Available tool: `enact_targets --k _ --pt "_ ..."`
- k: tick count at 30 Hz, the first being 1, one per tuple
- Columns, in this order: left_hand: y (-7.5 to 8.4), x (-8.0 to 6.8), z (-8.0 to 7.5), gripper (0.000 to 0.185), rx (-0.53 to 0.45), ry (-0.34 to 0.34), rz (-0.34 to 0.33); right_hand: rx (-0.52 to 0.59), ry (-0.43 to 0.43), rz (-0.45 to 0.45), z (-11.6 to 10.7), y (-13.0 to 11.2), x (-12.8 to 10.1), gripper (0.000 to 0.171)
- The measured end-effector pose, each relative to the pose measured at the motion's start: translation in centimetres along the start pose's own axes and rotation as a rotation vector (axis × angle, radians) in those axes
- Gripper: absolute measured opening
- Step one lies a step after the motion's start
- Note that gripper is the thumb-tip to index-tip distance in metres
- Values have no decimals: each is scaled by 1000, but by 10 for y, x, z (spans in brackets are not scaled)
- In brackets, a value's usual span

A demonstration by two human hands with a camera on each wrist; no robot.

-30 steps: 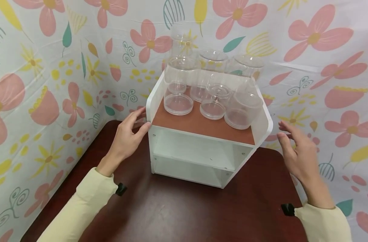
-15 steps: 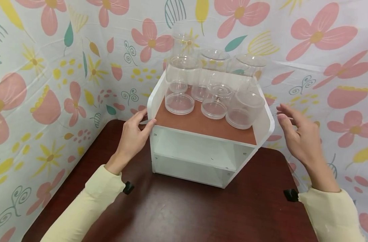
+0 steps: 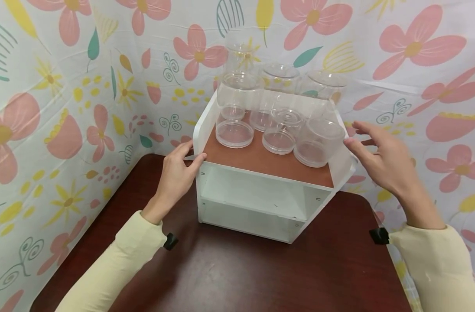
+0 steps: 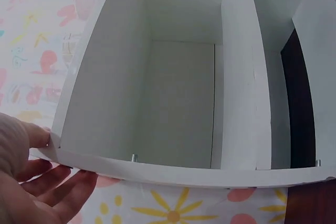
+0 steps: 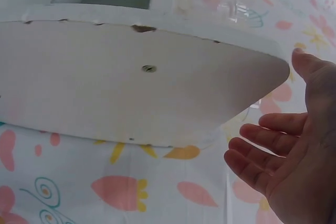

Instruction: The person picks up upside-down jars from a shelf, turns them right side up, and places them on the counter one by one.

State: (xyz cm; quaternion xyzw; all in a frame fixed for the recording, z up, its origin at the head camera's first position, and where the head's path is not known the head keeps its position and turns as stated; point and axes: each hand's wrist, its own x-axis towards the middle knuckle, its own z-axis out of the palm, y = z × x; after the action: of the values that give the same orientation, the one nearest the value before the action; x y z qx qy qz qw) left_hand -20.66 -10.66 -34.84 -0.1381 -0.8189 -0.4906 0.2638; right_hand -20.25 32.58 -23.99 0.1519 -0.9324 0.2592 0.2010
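The left hand [image 3: 177,171] rests against the left side panel of the white shelf unit [image 3: 257,190], thumb on the panel's front edge near the top corner and fingers lying fairly straight along its outer face; the left wrist view shows the thumb tip at the panel edge with the other fingers loose beneath it. The right hand [image 3: 382,158] is spread, fingers straight and slightly apart, palm turned toward the unit's right side panel. Whether it touches the panel cannot be told from the head view; in the right wrist view a gap shows between palm and panel.

The shelf unit stands at the back of a dark red-brown table [image 3: 237,268], turned a little to the left, with two open white compartments below a brown top board [image 3: 261,158]. On that board sit clear plastic jars [image 3: 317,141], some low and lidded, some taller. Being transparent and overlapping, they are hard to count, and the rear ones blur into the pattern behind them. The unit's right panel is partly covered by the right hand, and its back is out of sight.

Both cream sleeves [image 3: 116,264] are cut off by the lower edge of the head view. A floral cloth [image 3: 66,86] with pink flowers, yellow sprigs and teal leaves hangs behind and to both sides of the table.
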Motion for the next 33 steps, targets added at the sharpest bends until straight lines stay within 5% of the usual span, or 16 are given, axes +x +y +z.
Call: enact_targets --k 15,33 --pt "1 2 -1 37 31 2 -20 -20 -174 -43 7 -14 29 69" --pt "2 4 -3 32 28 -10 -46 -149 -266 12 10 -24 44 86"
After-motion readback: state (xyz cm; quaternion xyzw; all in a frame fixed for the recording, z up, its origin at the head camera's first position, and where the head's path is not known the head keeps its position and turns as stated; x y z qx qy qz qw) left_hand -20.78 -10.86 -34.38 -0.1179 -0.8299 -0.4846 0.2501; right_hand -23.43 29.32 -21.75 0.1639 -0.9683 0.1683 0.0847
